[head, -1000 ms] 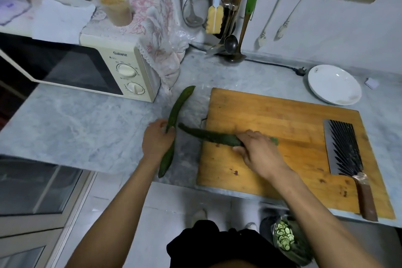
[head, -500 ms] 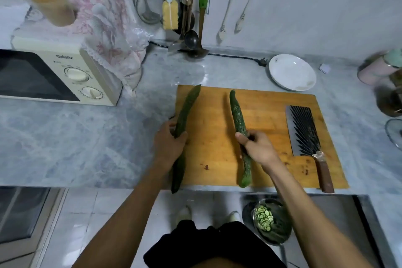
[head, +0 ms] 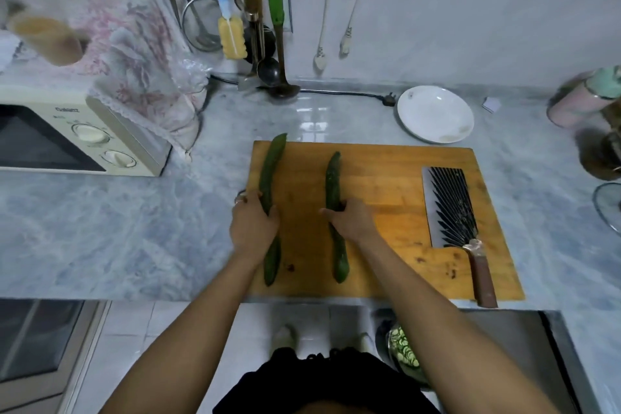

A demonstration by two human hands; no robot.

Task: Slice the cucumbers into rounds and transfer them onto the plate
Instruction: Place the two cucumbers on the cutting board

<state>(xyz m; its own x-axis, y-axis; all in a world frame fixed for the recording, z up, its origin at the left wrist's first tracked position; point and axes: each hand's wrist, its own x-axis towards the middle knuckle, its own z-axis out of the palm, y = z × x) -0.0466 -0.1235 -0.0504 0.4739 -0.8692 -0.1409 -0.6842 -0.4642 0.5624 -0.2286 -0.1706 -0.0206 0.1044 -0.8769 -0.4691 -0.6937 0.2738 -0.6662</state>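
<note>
1. Cucumbers lie side by side on the cutting board (head: 386, 185) in the middle of the frame, both with their long axis running from the bottom edge of the board up toward the wall.
2. My left hand (head: 253, 223) is curled round the left cucumber (head: 270, 171) at the board's left edge; my right hand (head: 351, 220) grips the right cucumber (head: 333, 178) about midway along it.
3. The cleaver (head: 450, 205) lies flat at the right of the board, untouched, blade parallel to the cucumbers; my right hand is the nearer one to it.
4. I judge I must turn a cucumber crosswise, or cut across it, to get rounds.
5. The plate (head: 435, 112) sits on the worktop just beyond the board's upper right edge, with no slices on it.
</note>
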